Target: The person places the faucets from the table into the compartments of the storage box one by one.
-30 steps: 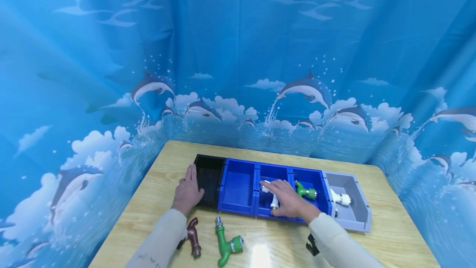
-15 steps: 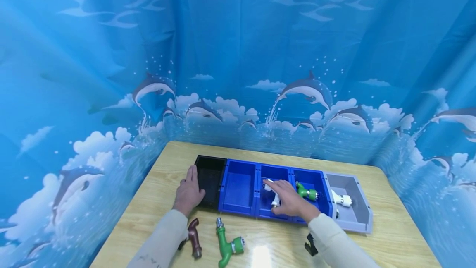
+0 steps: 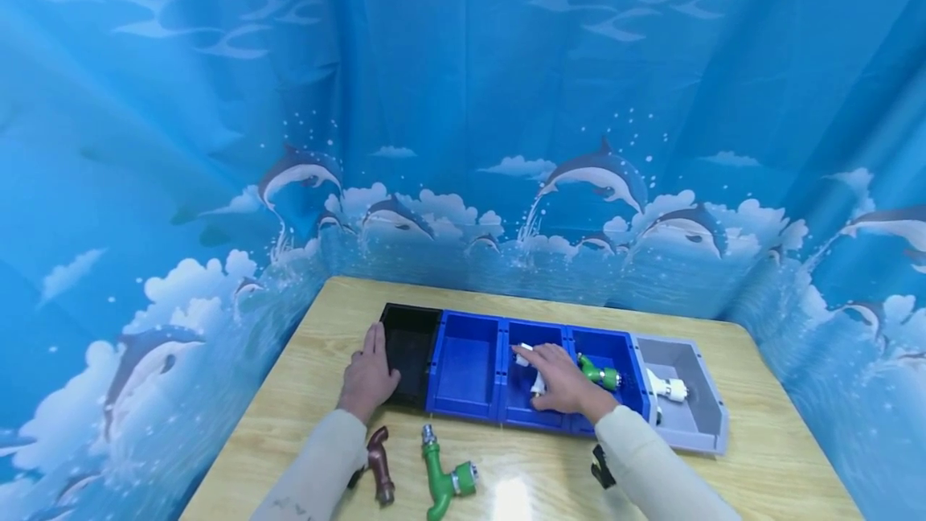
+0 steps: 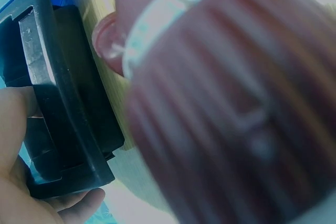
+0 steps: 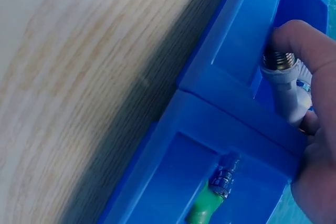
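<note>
With the left hand, pinching the left wall of an open black plastic bin, thumb hooked inside and fingers outside, probably to steady it. With the right hand, gripping a white tap with a silver threaded end inside the middle blue plastic bin, spanned between thumb and fingers, apparently for control within narrow walls. Note, nearer on the pale wood-grained surface, a dark brown tap and a green tap with silver fittings, seemingly set within easy reach.
</note>
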Demonstrator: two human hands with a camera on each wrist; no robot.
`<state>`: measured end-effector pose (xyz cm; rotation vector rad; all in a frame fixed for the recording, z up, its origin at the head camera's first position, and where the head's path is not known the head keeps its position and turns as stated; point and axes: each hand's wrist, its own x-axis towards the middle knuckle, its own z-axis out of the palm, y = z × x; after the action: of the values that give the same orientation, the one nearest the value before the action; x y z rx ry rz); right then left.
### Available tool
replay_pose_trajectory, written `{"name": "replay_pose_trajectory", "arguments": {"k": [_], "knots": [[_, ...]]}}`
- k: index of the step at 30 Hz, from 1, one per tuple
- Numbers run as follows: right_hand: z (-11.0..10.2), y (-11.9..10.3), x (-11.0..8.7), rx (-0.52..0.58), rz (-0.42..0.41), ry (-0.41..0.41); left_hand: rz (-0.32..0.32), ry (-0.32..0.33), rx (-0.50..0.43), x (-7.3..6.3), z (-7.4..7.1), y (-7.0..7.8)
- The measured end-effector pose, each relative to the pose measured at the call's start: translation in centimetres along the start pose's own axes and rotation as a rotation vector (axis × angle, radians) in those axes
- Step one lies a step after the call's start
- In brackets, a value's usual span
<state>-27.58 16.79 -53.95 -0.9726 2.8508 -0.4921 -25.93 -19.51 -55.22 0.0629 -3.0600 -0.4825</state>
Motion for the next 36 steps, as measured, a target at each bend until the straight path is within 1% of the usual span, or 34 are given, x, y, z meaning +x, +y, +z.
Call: {"name": "replay_pose_trajectory", "arguments": {"k": [4,8,11,15,24,27,31,36], "knots": [[-0.1,-0.2,0.2,-0.036,0.022,0.015,0.007,0.016,0.0,0.1,0.2,0.1],[0.1,-0.7,0.3,-0.072,0.051,0.034,0.004,0.011,-0.01,0.3,0.4,0.1],[0.1,-1.1,0.3,-0.109,0.071,0.034,-0.006,0.004,-0.012,0.3,0.4,0.0],[0.3,-1.2,0.4,-0.164,0.104,0.03,-0.001,0.007,-0.017,0.4,0.4,0.0],[0.7,-1.6,0.8,-0.232,0.166,0.006,-0.003,0.013,-0.014,0.3,0.0,-0.1],[0.8,-1.8,0.9,-0.253,0.187,-0.018,-0.002,0.009,-0.014,0.3,0.1,-0.1],[1.0,-1.9,0.9,-0.272,0.202,-0.053,-0.006,-0.002,-0.02,0.3,0.2,0.0],[1.2,-1.7,0.9,-0.307,0.201,-0.064,-0.006,-0.001,-0.012,0.3,0.4,-0.1]]}}
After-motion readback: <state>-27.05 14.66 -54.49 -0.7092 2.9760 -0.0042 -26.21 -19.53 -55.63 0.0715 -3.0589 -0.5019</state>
